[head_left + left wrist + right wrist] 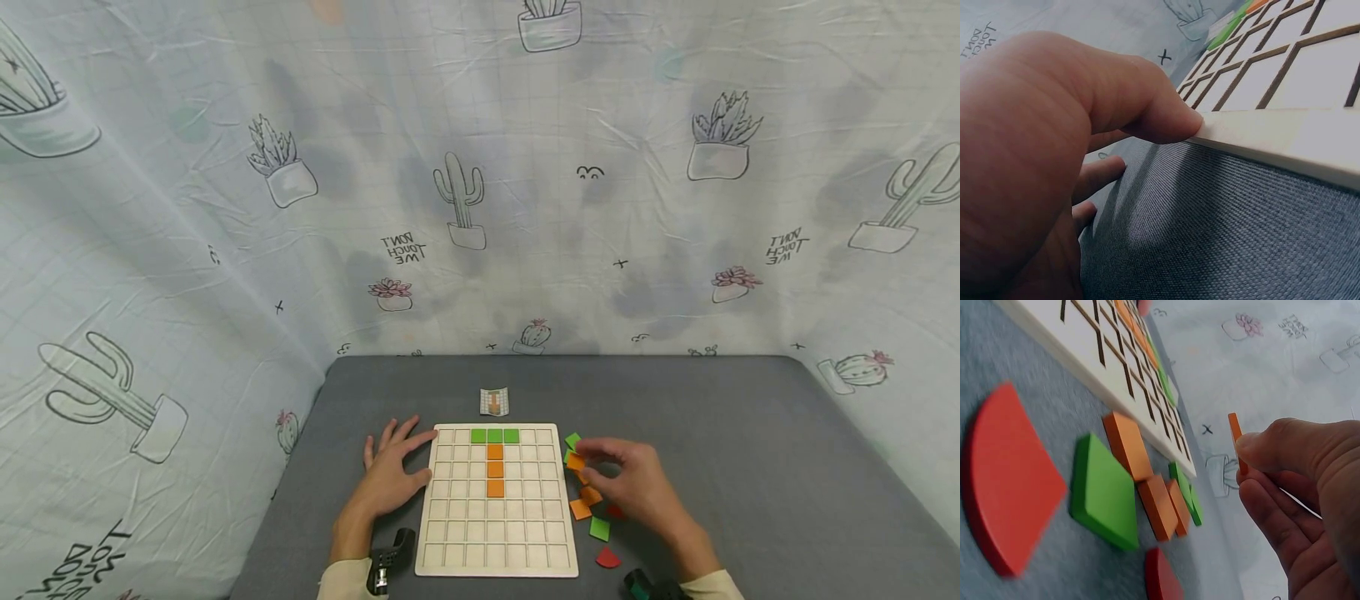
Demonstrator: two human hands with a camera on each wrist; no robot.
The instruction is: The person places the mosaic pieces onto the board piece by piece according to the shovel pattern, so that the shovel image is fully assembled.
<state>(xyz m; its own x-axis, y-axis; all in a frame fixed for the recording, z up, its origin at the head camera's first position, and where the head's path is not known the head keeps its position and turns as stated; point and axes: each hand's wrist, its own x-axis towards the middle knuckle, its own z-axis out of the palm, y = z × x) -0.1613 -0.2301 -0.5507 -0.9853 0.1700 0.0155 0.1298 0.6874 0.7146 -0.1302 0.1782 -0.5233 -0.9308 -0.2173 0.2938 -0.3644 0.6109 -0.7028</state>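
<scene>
A pale wooden grid board (459, 533) lies on the table. Three green squares (495, 436) fill the middle of its top row, and three orange squares (495, 469) run down in a column below them. With thumb and index fingertip my left hand (386, 479) touches the board's left edge, its other fingers spread on the table. Beyond the board's right side, my right hand (637, 487) pinches a thin orange tile (1234, 425) between thumb and fingertips. In the right wrist view this tile is held edge-on, above the loose pieces.
Loose pieces lie along the board's right side: orange tiles (581, 509), green tiles (599, 528) and red quarter-round pieces (608, 558). Behind the board is a small printed card (494, 402). The grey table (712, 408) meets a cactus-printed cloth (555, 250) at its back and sides.
</scene>
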